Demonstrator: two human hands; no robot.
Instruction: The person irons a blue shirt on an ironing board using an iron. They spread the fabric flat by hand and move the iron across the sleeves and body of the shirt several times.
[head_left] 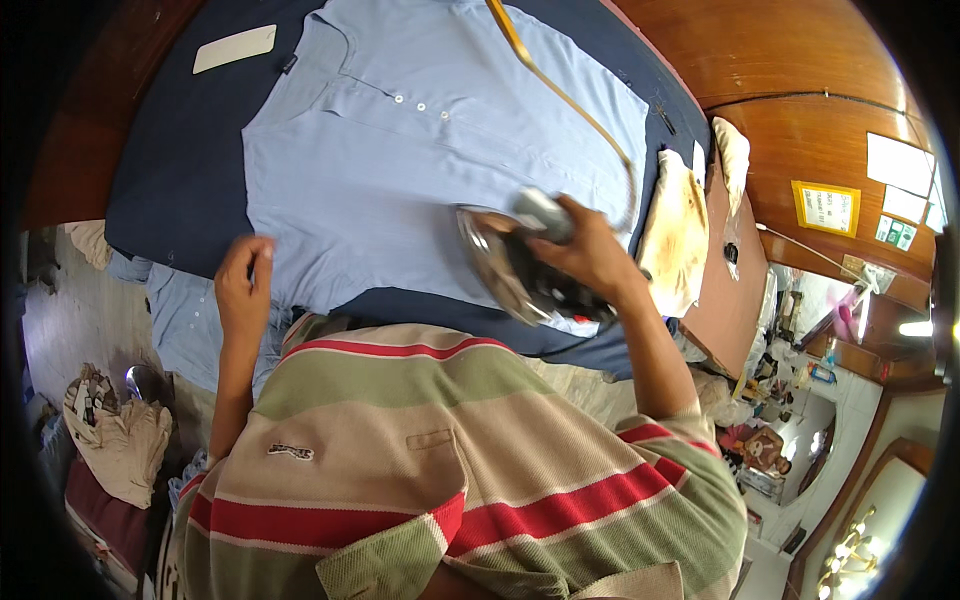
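A light blue shirt [400, 190] with a short row of white buttons lies spread on a dark navy cloth-covered table [165, 170]. My right hand [595, 250] is wrapped round the handle of a clothes iron [492, 262], over the shirt's lower right part near the table's front edge. The iron is slightly blurred; I cannot tell whether its plate touches the cloth. From it a brownish cord [575, 105] runs up and away over the shirt. My left hand [247, 285] is at the shirt's left edge, beside the sleeve, fingers loosely bent and apart, holding nothing I can see.
A white card [235, 49] lies at the far left of the table. Right of the shirt is a scorched, yellowed cloth [673, 235]. More blue fabric [190, 320] hangs below the left edge. A wooden panel wall [790, 50] stands on the right, and a beige bundle [115, 440] sits lower left.
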